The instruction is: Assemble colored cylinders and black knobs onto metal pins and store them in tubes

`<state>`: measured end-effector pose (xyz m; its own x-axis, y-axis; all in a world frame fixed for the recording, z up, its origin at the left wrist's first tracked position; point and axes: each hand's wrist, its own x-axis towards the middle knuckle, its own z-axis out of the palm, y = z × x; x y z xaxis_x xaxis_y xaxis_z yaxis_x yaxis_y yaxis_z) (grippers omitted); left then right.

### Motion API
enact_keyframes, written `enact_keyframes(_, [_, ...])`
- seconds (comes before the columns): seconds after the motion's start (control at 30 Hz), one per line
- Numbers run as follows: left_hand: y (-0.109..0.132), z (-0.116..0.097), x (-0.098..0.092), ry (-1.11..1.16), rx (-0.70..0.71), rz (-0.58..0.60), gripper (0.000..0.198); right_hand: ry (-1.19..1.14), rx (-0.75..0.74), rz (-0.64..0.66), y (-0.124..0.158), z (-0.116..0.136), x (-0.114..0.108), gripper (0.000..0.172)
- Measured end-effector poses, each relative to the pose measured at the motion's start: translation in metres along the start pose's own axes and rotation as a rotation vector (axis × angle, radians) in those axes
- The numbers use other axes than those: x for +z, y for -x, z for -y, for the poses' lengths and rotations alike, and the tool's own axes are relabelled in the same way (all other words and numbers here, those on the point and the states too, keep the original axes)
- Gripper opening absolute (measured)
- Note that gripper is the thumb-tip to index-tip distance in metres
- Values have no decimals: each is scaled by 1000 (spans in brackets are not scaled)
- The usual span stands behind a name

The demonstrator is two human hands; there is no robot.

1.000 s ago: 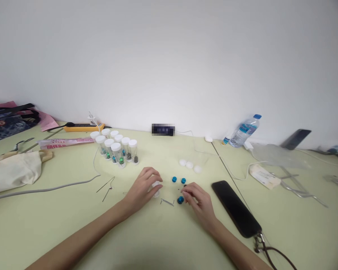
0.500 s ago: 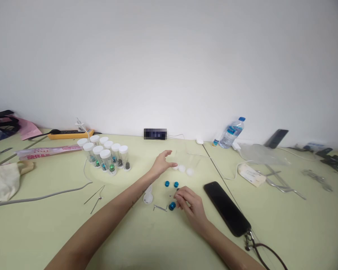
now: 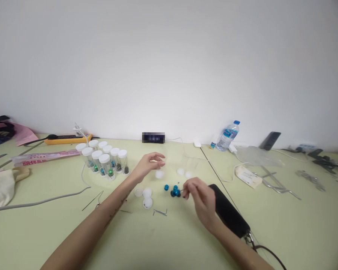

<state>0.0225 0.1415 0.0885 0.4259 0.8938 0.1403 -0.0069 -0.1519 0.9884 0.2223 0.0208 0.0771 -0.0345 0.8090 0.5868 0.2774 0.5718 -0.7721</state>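
At the left edge of the table [image 3: 169, 243] we see a cloth bag [image 3: 0, 183], and a grey cable [image 3: 39, 203] runs from there toward the middle. Toward the far edge, left of centre, a cluster of capped vials [image 3: 104, 161] stands upright with coloured pieces inside.

Just right of them our left hand [image 3: 149, 163] is raised. Its fingers curl around a clear vial [image 3: 159, 171] whose white end points down at the table.

Nearer our edge lie three loose white caps [image 3: 147, 193], with a bent hex key [image 3: 160, 212] just in front of them. Right of the caps a loose blue knob [image 3: 166, 187] rests on the table.

Beside it our right hand [image 3: 201, 195] has thumb and forefinger pinched on a held blue knob [image 3: 175, 192], which is just above the surface. A black phone [image 3: 228, 212] lies partly behind that wrist. A water bottle [image 3: 227, 135] stands at the far edge.
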Motion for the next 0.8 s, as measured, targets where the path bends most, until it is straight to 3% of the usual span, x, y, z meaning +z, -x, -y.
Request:
enact_keyframes(0.17, [30, -36, -27, 69, -60, 170, 32, -157, -94, -359, -61, 42, 2, 18])
enact_keyframes(0.27, [41, -45, -31, -12, -70, 171, 30, -265, -110, -456, -85, 55, 10, 18])
enact_keyframes(0.47, [50, -48, -26, -47, -108, 106, 31, -303, 18, -274, -87, 51, 28, 19])
enact_keyframes(0.63, [51, -53, -27, -43, -83, 18, 29, -281, 63, -114, -84, 46, 28, 19])
enact_keyframes(0.8, [55, -59, -26, -67, -59, -24, 28, -126, 31, -79, -83, 48, 27, 18])
